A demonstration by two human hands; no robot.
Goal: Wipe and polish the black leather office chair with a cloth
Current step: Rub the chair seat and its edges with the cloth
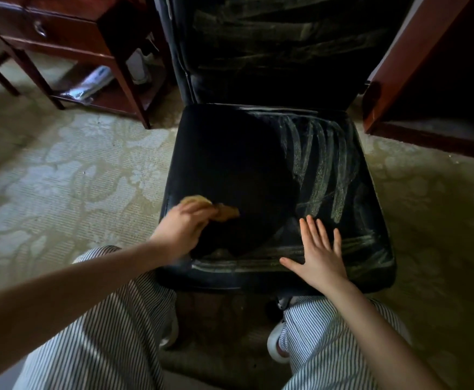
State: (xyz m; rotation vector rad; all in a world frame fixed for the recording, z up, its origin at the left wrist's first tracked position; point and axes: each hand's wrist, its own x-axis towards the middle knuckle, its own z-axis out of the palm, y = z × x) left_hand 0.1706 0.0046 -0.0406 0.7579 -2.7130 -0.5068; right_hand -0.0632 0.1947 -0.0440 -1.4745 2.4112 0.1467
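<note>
The head camera looks down on the black leather office chair point(230, 164), which stands directly in front of the person, between the knees in striped trousers point(103, 333). The left hand point(183, 226) is at the front left part of the seat. Its fingers are curled over a small crumpled yellow-tan cloth point(226, 213) and press it onto the leather. The hand is a little blurred, so I judge that it is in the middle of a wiping stroke.

The right hand point(321, 254) lies flat on the front right part of the seat, with fingers straight and spread, and it holds nothing. Most likely it rests there to keep the chair from rolling or turning under the push of the cloth.

Pale streaks point(323, 164) cover the right half of the seat and the backrest point(272, 52), while the left half looks dark and even. I think the streaked part needs more polishing.

A dark red wooden desk point(61, 32) stands at the left, on a pale patterned carpet point(75, 170).
</note>
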